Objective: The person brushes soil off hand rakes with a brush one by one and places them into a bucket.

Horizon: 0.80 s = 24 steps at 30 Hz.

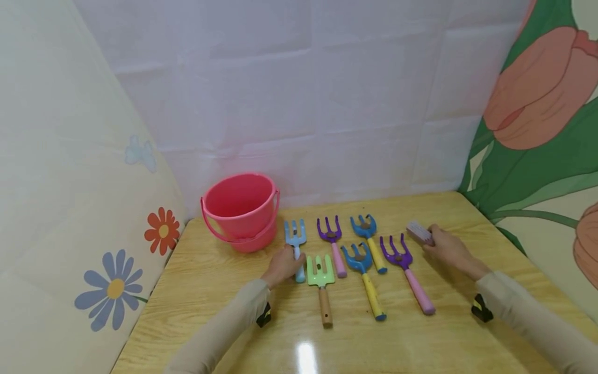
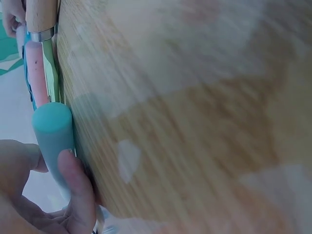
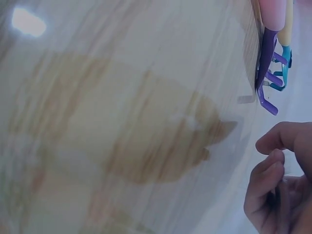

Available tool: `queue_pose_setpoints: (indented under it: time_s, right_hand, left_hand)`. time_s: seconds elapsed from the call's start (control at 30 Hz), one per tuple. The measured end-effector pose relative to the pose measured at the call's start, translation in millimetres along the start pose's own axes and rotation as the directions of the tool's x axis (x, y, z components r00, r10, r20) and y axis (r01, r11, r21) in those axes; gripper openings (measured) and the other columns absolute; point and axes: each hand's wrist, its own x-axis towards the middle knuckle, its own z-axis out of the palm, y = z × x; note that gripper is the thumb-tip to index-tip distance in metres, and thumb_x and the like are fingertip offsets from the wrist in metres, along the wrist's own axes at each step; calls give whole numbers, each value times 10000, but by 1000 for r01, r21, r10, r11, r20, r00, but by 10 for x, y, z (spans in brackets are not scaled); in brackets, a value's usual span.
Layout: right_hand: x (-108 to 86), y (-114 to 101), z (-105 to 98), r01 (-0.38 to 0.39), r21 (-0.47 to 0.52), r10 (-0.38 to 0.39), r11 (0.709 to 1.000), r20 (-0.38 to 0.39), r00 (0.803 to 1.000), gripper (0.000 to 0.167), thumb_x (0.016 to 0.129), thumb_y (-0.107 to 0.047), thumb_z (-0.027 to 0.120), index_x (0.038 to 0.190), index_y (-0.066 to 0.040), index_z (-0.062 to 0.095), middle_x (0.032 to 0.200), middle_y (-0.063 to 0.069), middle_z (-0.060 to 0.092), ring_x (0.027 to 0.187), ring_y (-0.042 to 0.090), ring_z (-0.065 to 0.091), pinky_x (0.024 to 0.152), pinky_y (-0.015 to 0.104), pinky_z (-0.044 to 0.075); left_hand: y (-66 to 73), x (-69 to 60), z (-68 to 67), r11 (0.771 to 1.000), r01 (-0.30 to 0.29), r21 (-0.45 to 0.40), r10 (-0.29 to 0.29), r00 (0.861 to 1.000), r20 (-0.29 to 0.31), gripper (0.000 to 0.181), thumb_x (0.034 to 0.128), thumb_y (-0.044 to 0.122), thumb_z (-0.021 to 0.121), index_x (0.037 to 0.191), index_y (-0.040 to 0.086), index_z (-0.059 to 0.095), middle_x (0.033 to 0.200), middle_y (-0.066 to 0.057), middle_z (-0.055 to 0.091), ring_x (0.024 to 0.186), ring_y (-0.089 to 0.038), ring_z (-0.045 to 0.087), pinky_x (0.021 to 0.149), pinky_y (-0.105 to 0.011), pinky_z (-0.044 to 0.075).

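Note:
My left hand (image 1: 283,266) grips the handle of a light blue garden hand fork (image 1: 296,238), whose tines point toward the back wall. In the left wrist view, thumb and fingers close round its teal-looking handle (image 2: 53,136), low over the wood. Over at the right, my right hand (image 1: 450,252) holds a small pale purple-grey block (image 1: 419,233) that looks like a brush; its kind is not certain. The right wrist view shows curled fingers (image 3: 265,183), with the held thing mostly hidden. Beside the left hand lies a green fork (image 1: 321,271) with a wooden handle.
A pink bucket (image 1: 252,228) stands at the back left, its handle hanging down. Purple forks (image 1: 415,291) with pink handles and blue forks (image 1: 372,296) with yellow handles lie between the hands. A white sheet (image 1: 364,104) hangs behind the wooden table (image 1: 210,306).

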Motion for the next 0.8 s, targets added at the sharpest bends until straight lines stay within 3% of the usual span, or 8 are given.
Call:
queue_pose_setpoints:
  time_s: [0.33,0.57,0.67,0.8]
  right_hand:
    - [1,-5,4,-2,-5,2,1000,-2,1000,412,871,-49,677,1128,182,452,1004,377,576,896,455,606,706,541,507]
    - [-21,-48,-14,-3,-14,3,1000,-10,1000,418,872,-45,676,1136,193,456,1000,377,578,897,462,606,715,553,503]
    - [-25,-41,-7,-1,-17,0,1000,-16,1000,424,868,-46,682,1137,194,460,998,378,582,894,464,609,716,555,502]
    - [-26,-22,10,17,-21,-17,1000,-25,1000,422,858,-48,694,1122,190,467,972,365,591,866,441,613,694,542,500]
  left_hand:
    - [8,-11,-1,999,-27,46,28,999,-22,551,963,310,622,1199,-166,479,692,-79,547,513,-167,531,463,-297,446]
    - [7,28,8,996,-3,85,4,1000,-21,603,950,328,641,1239,-173,469,720,-85,541,588,-185,516,519,-312,421]
    - [6,26,2,998,3,65,-2,1000,-12,556,942,311,648,1203,-154,491,733,-85,543,601,-189,521,525,-315,429]
    - [8,18,-22,1000,7,25,-7,1000,-8,394,912,281,673,1046,-66,544,742,-82,542,613,-197,520,533,-323,433]
